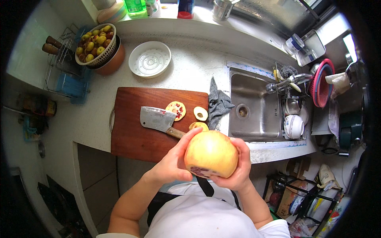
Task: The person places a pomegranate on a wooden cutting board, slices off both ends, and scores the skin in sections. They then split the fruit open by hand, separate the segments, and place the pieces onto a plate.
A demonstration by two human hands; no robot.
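Between both hands I hold a large yellow pomegranate (212, 152), its cut underside showing dark seeds towards me. My left hand (174, 162) grips its left side, and my right hand (240, 166) its right side. Just beyond the fruit lies a dark wooden cutting board (134, 142). A cleaver (156, 119) rests flat on it, its wooden handle running towards my left hand. Partly under the blade's tip is a cut pomegranate slice (177, 110) with red seeds. Two smaller cut pieces, a pale one (200, 113) and a yellow one (198, 126), lie near the board's right edge.
Right of the board, a grey cloth (219, 105) lies beside the steel sink (256, 104). A white round basin (149, 59) stands behind the board. A basket of jujubes (95, 44) and a knife rack (61, 65) are at the left. Bowls (294, 126) stand right of the sink.
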